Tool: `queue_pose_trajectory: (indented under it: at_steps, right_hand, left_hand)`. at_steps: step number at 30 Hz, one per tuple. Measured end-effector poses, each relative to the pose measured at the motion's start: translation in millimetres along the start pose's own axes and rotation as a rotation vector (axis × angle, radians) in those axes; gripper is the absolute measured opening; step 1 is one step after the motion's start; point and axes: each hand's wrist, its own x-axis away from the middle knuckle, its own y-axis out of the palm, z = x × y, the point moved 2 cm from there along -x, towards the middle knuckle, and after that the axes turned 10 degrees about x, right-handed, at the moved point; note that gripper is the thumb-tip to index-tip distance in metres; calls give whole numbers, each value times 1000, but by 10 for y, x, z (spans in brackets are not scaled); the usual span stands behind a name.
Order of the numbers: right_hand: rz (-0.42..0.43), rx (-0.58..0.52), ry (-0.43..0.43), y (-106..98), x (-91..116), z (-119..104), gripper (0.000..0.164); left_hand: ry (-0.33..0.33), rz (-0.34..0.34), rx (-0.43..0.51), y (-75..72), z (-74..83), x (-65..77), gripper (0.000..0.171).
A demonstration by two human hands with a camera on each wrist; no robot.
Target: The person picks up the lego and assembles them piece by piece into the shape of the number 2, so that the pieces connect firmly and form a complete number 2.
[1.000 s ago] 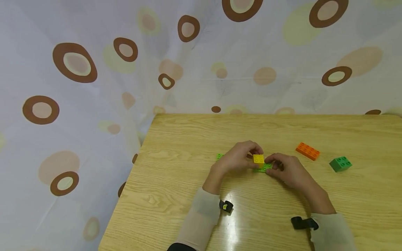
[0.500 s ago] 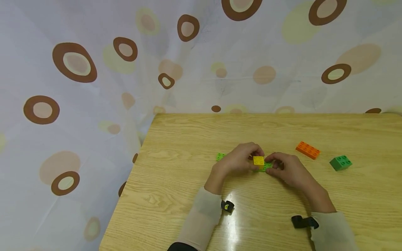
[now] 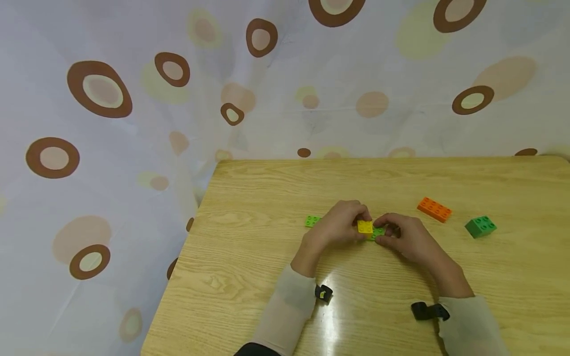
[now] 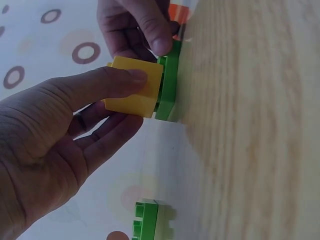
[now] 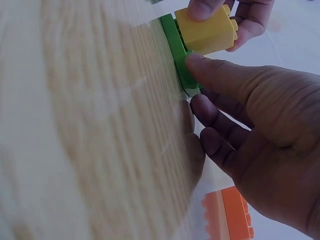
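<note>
A square yellow brick [image 3: 365,227] is pinched between the thumb and fingers of my left hand [image 3: 340,223]. It sits against the studs of a flat light green brick [image 5: 176,47]; a thin seam shows between them in the left wrist view, so I cannot tell whether they are fully joined. My right hand [image 3: 407,236] grips the right end of that green brick, thumb [image 5: 215,70] on the near side, holding it low on the table. Left of my left hand lies another light green brick [image 3: 312,221], partly hidden by that hand.
Beyond my right hand, an orange brick [image 3: 434,209] lies flat on the wooden table [image 3: 249,257]. Farther right is a dark green brick [image 3: 481,226]. A patterned curtain [image 3: 276,99] hangs behind the table's back edge and along its left side.
My left hand has brought the yellow brick slightly lower over the green brick. The right hand keeps its grip. The head view has shifted a little.
</note>
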Motion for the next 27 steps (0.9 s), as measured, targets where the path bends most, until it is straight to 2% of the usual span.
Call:
queue_pose_trajectory:
  at_steps: [8,13,16,20,27]
  right_hand:
    - [14,10,-12,15,-43,-54,27]
    - [-3,9,19,26,-18,-17,27]
    - [-13,-5,12,23,-9,-4,27]
    - [-15,-25,-15,26,-7,-13,26]
    - [-33,-24,-21,8,-10,-62,27]
  left_hand:
    - [-43,60,-21,-3,-33,69,33]
    - [-46,99,12,109,-46,106,32]
    - [-64,146,72,214,-76,177,34]
    - [-86,199,206,306,-142,284,38]
    - [-113,207,424,312,-235,387,40]
